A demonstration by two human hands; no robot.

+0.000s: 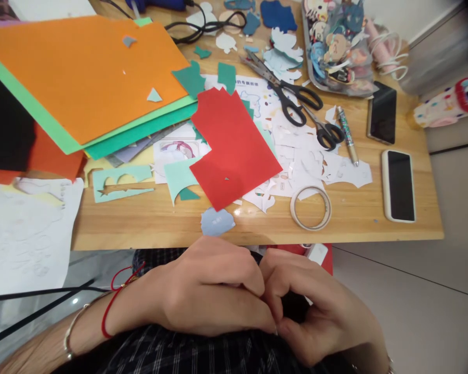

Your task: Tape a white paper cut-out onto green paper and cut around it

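Observation:
My left hand and my right hand meet over my lap, just below the table's front edge. Their fingers are curled and pinched, with the fingertips touching; whatever is between them is too small or hidden to make out. Closest to the hands on the tabletop lies a light-blue cut-out piece. Behind it is a red sheet with a notched edge. Pale mint offcuts lie to its left. A roll of tape rests flat near the front edge on the right.
Two pairs of scissors, a larger one and a smaller one, lie on paper scraps beside a glittery pen. Stacked orange sheets fill the left. Phones, one white-edged and one dark, lie right of a tray of cut-outs.

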